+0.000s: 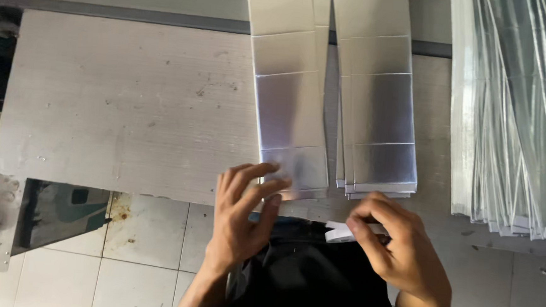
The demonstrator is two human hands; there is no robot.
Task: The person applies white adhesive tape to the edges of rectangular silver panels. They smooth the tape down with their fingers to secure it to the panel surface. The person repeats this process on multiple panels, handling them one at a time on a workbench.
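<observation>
Touching foil strip's (291,120) near edge

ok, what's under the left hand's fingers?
The left hand has its fingers on the near end of a silver creased sheet stack, which lies on the grey table. The stack's corner beneath them is hidden.

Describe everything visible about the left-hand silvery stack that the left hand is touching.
The left silver stack is a long pile of flat, reflective, foil-faced sheets, creased crosswise into panels. It lies flat on the grey worktable, running from the top edge towards the person, beside a similar stack. The left hand rests its fingertips on its near end.
</observation>
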